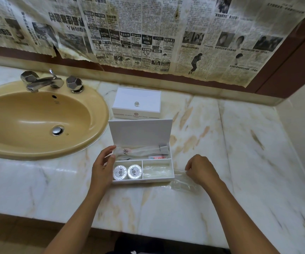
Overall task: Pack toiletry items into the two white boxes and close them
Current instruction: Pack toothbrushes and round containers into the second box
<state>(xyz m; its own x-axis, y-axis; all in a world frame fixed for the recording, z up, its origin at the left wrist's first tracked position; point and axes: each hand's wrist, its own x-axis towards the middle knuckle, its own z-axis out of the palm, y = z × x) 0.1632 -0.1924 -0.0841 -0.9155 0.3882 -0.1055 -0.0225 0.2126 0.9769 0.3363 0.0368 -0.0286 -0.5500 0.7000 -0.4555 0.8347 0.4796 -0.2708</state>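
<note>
An open white box [172, 176] sits on the marble counter with its lid [140, 132] standing upright. Its back compartment holds wrapped toothbrush packets [142, 151] and a small red-and-white tube [157, 157]. Two round wrapped soaps [127, 172] lie in the front left compartment, and a clear packet [157, 171] lies in the front right one. My left hand [103, 166] holds the box's left side, fingertips touching a packet's end. My right hand [202, 170] pinches a clear plastic packet [182, 182] lying on the counter right of the box. A second white box [137, 103], closed, stands behind.
A beige sink [38, 121] with chrome taps [43, 81] lies to the left. The marble counter [249, 153] stretches to the right as far as a side wall. Newspaper sheets [148, 33] cover the wall behind.
</note>
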